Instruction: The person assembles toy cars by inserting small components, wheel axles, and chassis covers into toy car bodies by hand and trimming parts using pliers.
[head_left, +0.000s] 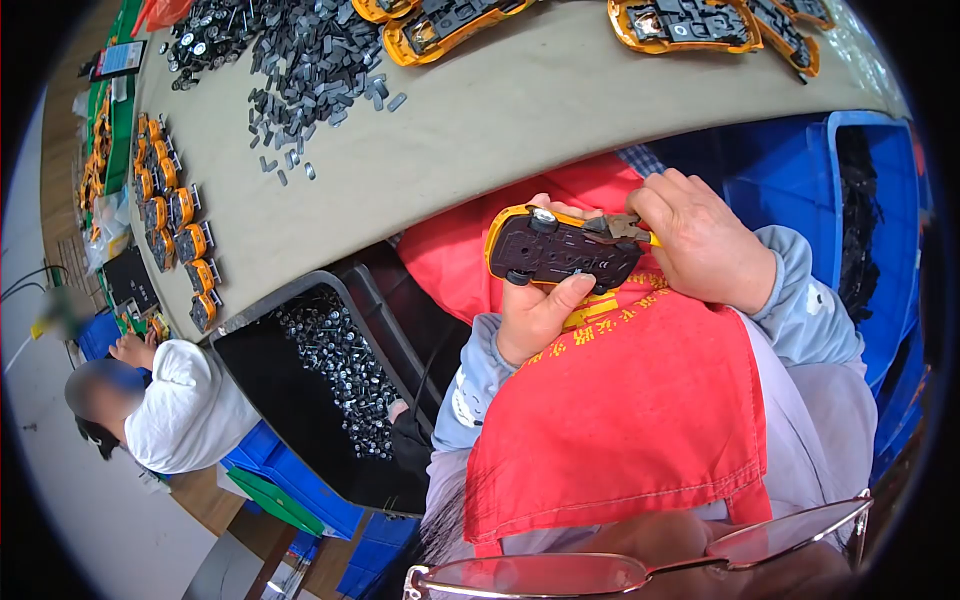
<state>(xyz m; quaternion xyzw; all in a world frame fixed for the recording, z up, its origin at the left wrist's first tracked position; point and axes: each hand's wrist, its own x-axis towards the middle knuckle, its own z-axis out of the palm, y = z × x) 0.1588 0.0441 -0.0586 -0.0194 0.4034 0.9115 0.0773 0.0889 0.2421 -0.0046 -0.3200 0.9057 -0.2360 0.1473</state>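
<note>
My left hand (540,320) is closed around a toy car (565,252), held upside down in front of my red apron. The car has a yellow body, a black underside and small wheels. My right hand (705,240) is closed on pliers (622,227), whose metal jaws lie against the right end of the car's underside. A bit of yellow handle shows by my fingers; the palm side of this hand is hidden. Below both hands hangs the apron (620,420) with yellow lettering.
The table (500,130) holds a pile of small dark pieces (320,60), wheels with axles (210,40) and several yellow toy cars (685,25). A black bin (280,400) of small metallic parts stands left, a blue crate (780,190) right. Another person (190,400) sits further left.
</note>
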